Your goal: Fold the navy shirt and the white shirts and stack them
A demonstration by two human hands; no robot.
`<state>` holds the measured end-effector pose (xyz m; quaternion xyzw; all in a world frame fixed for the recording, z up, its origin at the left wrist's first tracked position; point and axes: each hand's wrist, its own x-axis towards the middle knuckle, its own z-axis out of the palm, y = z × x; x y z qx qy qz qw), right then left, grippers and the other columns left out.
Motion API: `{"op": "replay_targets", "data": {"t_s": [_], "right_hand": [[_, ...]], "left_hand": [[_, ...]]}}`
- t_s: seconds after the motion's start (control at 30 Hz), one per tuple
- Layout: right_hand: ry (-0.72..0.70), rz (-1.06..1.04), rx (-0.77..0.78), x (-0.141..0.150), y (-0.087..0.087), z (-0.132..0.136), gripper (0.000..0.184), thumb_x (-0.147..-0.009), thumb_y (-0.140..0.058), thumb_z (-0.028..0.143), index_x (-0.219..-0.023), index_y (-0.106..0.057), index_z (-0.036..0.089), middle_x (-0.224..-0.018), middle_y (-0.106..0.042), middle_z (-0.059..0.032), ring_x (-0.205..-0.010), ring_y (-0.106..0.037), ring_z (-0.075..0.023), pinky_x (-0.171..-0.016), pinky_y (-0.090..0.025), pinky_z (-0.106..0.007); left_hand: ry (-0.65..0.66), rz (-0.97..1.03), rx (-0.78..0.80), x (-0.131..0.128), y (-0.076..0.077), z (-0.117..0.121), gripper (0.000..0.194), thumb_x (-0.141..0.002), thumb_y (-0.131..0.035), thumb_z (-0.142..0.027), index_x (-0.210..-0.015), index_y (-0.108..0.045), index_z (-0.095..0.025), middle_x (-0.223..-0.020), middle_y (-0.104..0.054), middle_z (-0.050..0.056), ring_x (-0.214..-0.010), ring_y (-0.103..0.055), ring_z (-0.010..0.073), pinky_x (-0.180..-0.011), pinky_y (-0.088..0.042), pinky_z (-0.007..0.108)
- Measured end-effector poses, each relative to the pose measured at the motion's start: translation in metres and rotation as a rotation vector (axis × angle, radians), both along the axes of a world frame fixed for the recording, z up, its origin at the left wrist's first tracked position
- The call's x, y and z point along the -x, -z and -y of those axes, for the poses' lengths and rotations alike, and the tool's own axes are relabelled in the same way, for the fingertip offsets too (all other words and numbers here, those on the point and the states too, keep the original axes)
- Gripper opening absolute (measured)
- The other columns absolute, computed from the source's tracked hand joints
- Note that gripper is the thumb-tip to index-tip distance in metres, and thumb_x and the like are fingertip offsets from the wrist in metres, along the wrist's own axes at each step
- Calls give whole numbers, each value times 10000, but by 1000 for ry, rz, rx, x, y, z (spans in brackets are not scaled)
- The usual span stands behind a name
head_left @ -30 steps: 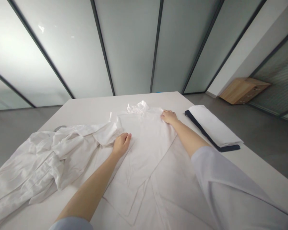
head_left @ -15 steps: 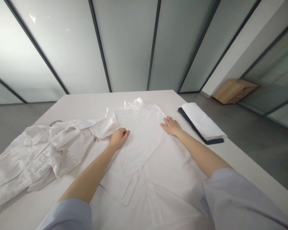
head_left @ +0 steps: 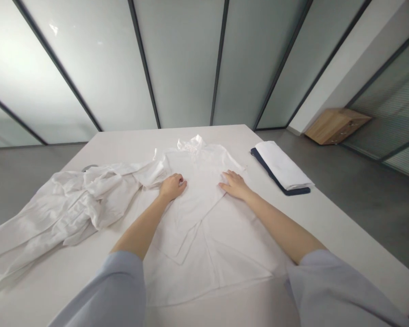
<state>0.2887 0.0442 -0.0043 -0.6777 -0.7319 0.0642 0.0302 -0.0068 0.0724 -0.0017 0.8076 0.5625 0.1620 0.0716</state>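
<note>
A white collared shirt [head_left: 197, 204] lies spread on the table, its collar at the far end and its hem toward me. My left hand [head_left: 172, 186] is on the left side of the shirt's body, fingers curled in with the thumb against the cloth; the fingertips are partly hidden. On the right side, my right hand [head_left: 236, 184] rests flat on the fabric, fingers stretched and apart. Diagonal creases run across the shirt between and below the hands.
A crumpled heap of white cloth [head_left: 85, 200] covers the table's left side, touching the shirt. At the right edge of the white table [head_left: 330, 227] lies a folded white cloth [head_left: 282, 165] on a dark navy one [head_left: 298, 191]. A wooden cabinet [head_left: 337, 125] stands beyond on the floor.
My right hand has slid left and slightly toward me over the shirt, and the shirt's near hem now shows. My left hand has barely moved. The view has shifted a little.
</note>
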Motion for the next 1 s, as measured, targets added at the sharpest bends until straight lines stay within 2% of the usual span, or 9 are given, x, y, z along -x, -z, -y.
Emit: {"op": "replay_targets", "data": {"t_s": [0.13, 0.27, 0.4, 0.5, 0.6, 0.67, 0.8, 0.9, 1.0], "right_hand": [[-13, 21, -13, 11, 7, 10, 631, -935, -383, 540, -1465, -375, 198, -1574, -279, -144, -1451, -222, -316, -1152, -197, -481], [-20, 28, -33, 11, 5, 11, 630, -943, -372, 534, -1462, -379, 176, -1569, -284, -161, -1445, -233, -316, -1151, -198, -467], [-24, 37, -35, 11, 2, 12, 630, -945, -370, 539, -1460, -387, 176, -1564, -296, -157, -1440, -247, -313, -1151, -201, -458], [-24, 43, -33, 12, 3, 12, 644, -947, -358, 553, -1469, -379, 177, -1565, -293, -158, -1438, -250, -314, -1151, -198, -461], [-19, 41, -26, 11, 5, 12, 662, -948, -341, 571, -1475, -374, 172, -1566, -286, -165, -1440, -244, -319, -1152, -194, -465], [-22, 38, -24, 10, 6, 11, 669, -945, -348, 580, -1476, -376, 174, -1567, -284, -166, -1441, -242, -320, -1151, -198, -466], [-42, 26, -43, 6, 9, 9, 665, -934, -375, 592, -1464, -396, 191, -1560, -307, -154, -1436, -258, -317, -1146, -215, -475], [-61, 3, -74, 4, 12, 8, 658, -929, -389, 585, -1446, -423, 179, -1549, -326, -158, -1429, -272, -325, -1141, -229, -491], [-86, -28, -119, 3, 14, 8, 625, -925, -414, 557, -1422, -458, 181, -1533, -357, -158, -1414, -298, -344, -1135, -241, -519]], "left_hand": [[45, -88, 9, -3, -4, 5, 248, -914, -452, -329, -1056, -603, -192, -1070, -650, 100, -988, -611, 232, -838, -437, 327], [6, -159, 55, -6, -12, 13, 309, -922, -457, -361, -1152, -571, -190, -1140, -615, 121, -1081, -576, 261, -904, -424, 372], [-10, -204, 99, -6, -20, 31, 391, -909, -473, -405, -1228, -556, -195, -1245, -575, 134, -1167, -532, 290, -929, -425, 404], [-7, -209, 128, -6, -16, 50, 525, -902, -463, -497, -1323, -506, -186, -1376, -511, 153, -1271, -463, 314, -993, -393, 427], [4, -198, 150, -6, -6, 66, 748, -881, -406, -645, -1450, -369, -161, -1536, -343, 168, -1415, -298, 329, -1122, -247, 469], [14, -207, 166, -6, 0, 72, 883, -840, -385, -732, -1492, -303, -142, -1582, -245, 174, -1459, -203, 336, -1162, -156, 486], [22, -227, 194, -4, 3, 73, 1091, -723, -411, -853, -1517, -254, -121, -1599, -167, 180, -1475, -139, 350, -1178, -110, 499], [29, -240, 217, -4, 0, 73, 1165, -676, -417, -889, -1528, -221, -119, -1605, -125, 176, -1482, -113, 335, -1186, -96, 496], [22, -239, 221, -3, -3, 73, 1121, -713, -404, -865, -1524, -232, -110, -1603, -140, 174, -1482, -128, 322, -1192, -101, 479]]}}
